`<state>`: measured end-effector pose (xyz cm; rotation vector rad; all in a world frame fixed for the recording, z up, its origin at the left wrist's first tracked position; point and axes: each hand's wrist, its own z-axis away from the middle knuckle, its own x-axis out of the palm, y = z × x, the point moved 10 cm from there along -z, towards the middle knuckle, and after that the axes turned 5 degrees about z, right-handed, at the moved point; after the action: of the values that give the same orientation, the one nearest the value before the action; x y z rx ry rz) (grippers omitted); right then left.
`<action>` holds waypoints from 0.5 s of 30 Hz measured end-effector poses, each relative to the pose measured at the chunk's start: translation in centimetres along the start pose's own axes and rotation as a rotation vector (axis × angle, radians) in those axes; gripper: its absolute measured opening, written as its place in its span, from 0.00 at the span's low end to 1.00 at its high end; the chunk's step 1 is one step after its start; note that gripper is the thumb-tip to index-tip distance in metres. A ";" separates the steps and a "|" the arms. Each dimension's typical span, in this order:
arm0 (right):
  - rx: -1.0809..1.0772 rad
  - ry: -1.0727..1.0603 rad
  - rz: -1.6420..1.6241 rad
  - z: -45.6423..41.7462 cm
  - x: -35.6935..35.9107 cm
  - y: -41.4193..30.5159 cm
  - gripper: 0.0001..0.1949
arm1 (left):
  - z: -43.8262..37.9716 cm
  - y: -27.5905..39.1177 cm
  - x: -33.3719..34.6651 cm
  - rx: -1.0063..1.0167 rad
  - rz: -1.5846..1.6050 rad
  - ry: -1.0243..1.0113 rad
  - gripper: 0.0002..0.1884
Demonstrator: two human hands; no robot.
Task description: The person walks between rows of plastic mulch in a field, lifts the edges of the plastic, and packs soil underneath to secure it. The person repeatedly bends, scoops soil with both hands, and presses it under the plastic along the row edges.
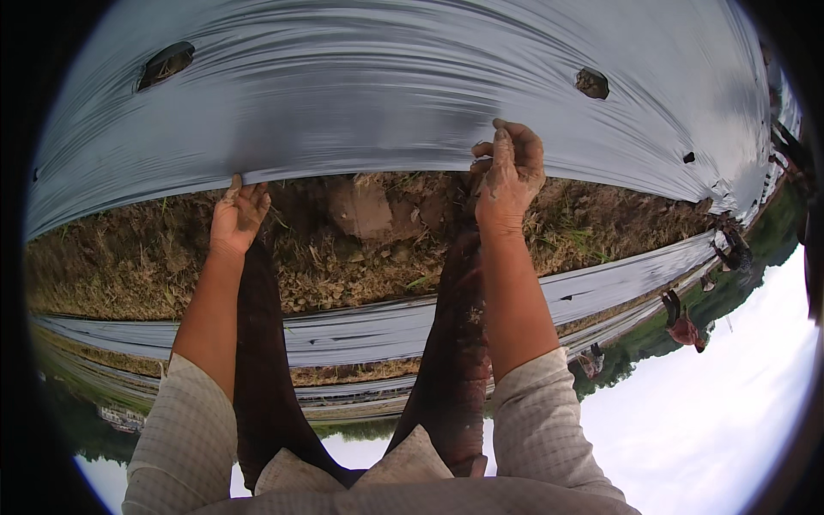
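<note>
Silver-grey plastic mulch film (360, 109) stretches across the raised bed in front of me, with wrinkles running along its length. My left hand (239, 212) is at the film's near edge, its thumb over the edge and the fingers curled below, pinching it. Higher and to the right, my right hand (512, 170) is in front of the film with muddy, curled fingers. Its thumb and forefinger tips come close together; whether film is between them cannot be told. Bare brown soil (367, 209) shows under the edge between both hands.
Planting holes pierce the film, one hole (166, 64) at upper left and another hole (592, 84) at upper right. Dry grass and weeds (347, 277) cover the furrow around my legs. Behind lies another film-covered bed (360, 338). A person (683, 328) stands farther off at right.
</note>
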<state>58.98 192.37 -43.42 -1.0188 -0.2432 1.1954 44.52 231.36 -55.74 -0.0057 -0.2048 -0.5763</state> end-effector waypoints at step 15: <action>0.134 -0.065 0.557 -13.6 -3.1 -7.9 0.38 | 0.6 -1.6 8.1 -0.046 0.066 -0.303 0.03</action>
<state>71.65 182.61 -43.94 -0.9591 0.0802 1.7243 50.21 225.65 -53.67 -0.1449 -0.4839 -0.5126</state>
